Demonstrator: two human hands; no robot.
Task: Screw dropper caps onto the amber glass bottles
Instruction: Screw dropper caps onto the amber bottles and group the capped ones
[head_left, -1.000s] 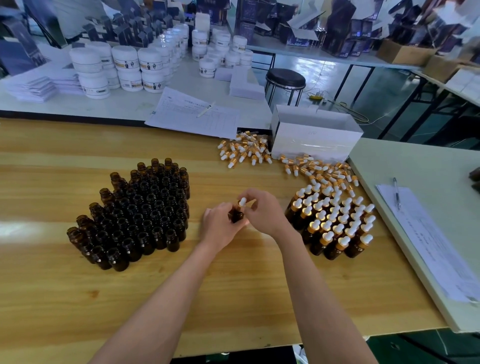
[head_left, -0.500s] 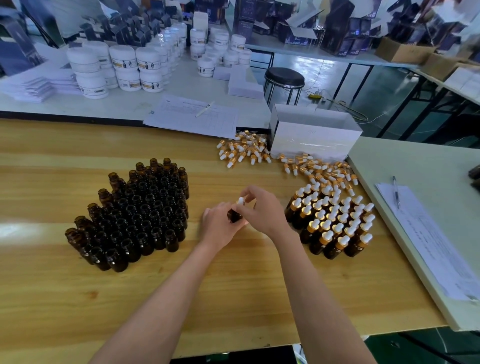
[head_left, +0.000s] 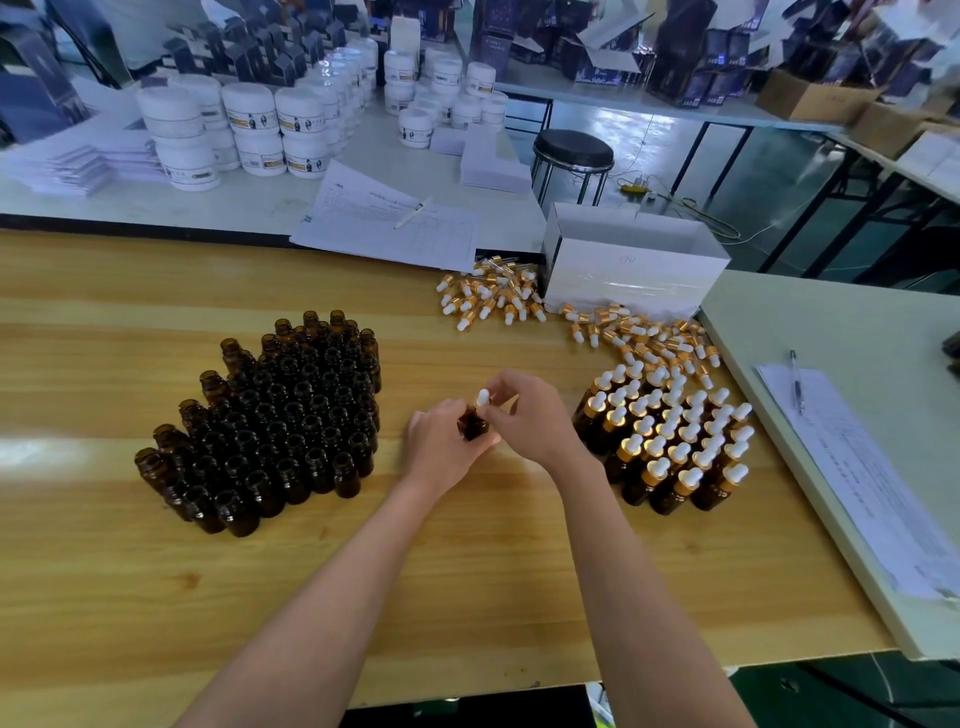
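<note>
My left hand (head_left: 439, 447) grips an amber glass bottle (head_left: 474, 426) above the middle of the wooden table (head_left: 467, 571). My right hand (head_left: 530, 415) pinches the dropper cap (head_left: 483, 399) sitting on the bottle's neck; its white bulb sticks up between my fingers. To the left stands a block of several open amber bottles (head_left: 275, 421). Several capped bottles (head_left: 670, 441) with gold collars and white bulbs stand to the right. Loose dropper caps (head_left: 493, 299) lie in a heap at the back, and more loose caps (head_left: 644, 338) trail toward the capped group.
A white box (head_left: 634, 265) stands behind the loose caps. A paper form with a pen (head_left: 389, 223) lies at the back. At the right, a paler table (head_left: 831, 338) holds a sheet (head_left: 857, 478) and a pen. White jars (head_left: 249, 130) and a black stool (head_left: 574, 150) lie beyond.
Both hands stay at the same spot on the bottle and cap. The right hand's fingers have shifted slightly around the cap. Nothing else has moved.
</note>
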